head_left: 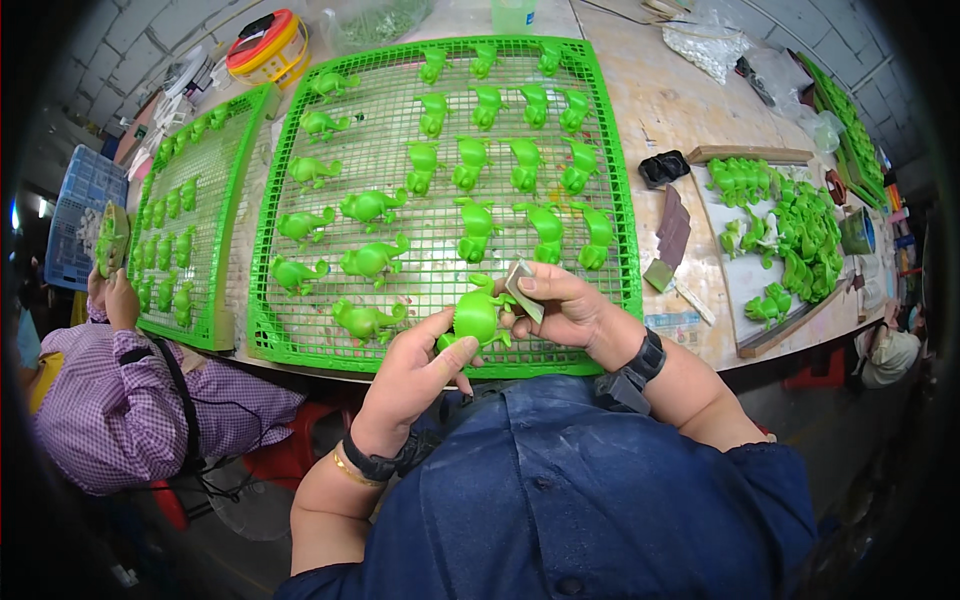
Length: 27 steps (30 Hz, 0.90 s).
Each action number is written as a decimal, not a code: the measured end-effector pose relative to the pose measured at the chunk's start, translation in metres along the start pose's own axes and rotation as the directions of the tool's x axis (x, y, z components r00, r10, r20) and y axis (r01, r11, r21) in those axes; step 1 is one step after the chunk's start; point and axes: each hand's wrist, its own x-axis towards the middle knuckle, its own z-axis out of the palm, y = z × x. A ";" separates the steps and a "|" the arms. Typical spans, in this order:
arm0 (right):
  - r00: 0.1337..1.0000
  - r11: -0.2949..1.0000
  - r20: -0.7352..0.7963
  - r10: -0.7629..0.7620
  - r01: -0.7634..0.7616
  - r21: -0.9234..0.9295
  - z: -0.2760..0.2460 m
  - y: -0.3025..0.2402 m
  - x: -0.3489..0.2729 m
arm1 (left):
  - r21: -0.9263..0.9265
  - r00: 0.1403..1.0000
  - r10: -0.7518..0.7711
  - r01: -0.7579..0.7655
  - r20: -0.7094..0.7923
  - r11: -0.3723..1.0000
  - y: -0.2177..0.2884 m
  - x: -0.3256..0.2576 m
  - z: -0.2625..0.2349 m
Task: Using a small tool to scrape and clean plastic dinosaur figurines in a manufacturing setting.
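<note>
My left hand [412, 368] is closed around a glossy green plastic animal figurine [477, 316], its thumb lying along the lower side. Pinched between the thumb and fingers of my right hand [575, 308] is a small folded piece of sandpaper [522, 291], close against the figurine's right side. Whether the sandpaper touches it I cannot tell. Both hands are over the near edge of a large green mesh tray [622, 190]. On that tray stand several rows of similar green figurines [372, 259], spaced apart.
A brown sandpaper strip [672, 228] and a black tray [664, 168] lie to the right. Beyond them, a wood-edged board [735, 290] holds heaped green parts [810, 240]. At left, a co-worker in a checked sleeve [130, 400] sits by another mesh tray [222, 215]. A yellow-red bucket [268, 55] stands behind.
</note>
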 end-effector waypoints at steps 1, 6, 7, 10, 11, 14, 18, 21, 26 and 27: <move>1.000 1.000 0.002 -0.001 0.001 0.000 0.000 0.000 0.000 | 0.002 1.000 0.001 -0.001 0.000 1.000 -0.001 0.001 -0.002; 0.998 0.999 -0.044 -0.037 0.035 -0.033 0.002 -0.002 -0.001 | -0.077 0.999 0.032 -0.030 0.024 0.997 -0.007 0.005 -0.008; 0.998 0.999 -0.043 -0.037 0.035 -0.033 0.002 -0.002 -0.001 | -0.076 0.999 0.032 -0.030 0.024 0.997 -0.008 0.005 -0.010; 0.999 0.996 -0.002 -0.034 0.033 -0.083 0.002 -0.003 -0.003 | -0.109 0.997 0.050 -0.044 0.055 0.993 -0.013 0.006 -0.015; 0.999 0.994 0.001 -0.032 0.032 -0.107 0.002 -0.003 -0.004 | -0.113 0.998 0.052 -0.047 0.036 0.993 -0.017 0.007 -0.018; 1.000 0.985 0.010 -0.029 0.030 -0.168 0.004 -0.005 -0.006 | -0.110 0.997 0.082 -0.080 0.012 0.991 -0.024 0.008 -0.024; 0.999 0.967 0.028 -0.023 0.030 -0.254 0.020 -0.010 -0.011 | -0.118 0.995 0.095 -0.091 0.026 0.989 -0.024 0.008 -0.029; 0.998 0.958 0.035 -0.047 0.055 -0.281 0.022 -0.009 -0.012 | -0.139 0.995 0.093 -0.088 0.029 0.986 -0.025 0.008 -0.029; 0.998 0.954 0.049 -0.043 0.056 -0.296 0.019 -0.007 -0.012 | -0.117 0.995 0.094 -0.091 0.021 0.989 -0.025 0.008 -0.027; 0.997 0.952 0.053 -0.048 0.061 -0.301 0.019 -0.007 -0.012 | -0.115 0.996 0.093 -0.091 0.013 0.989 -0.025 0.008 -0.027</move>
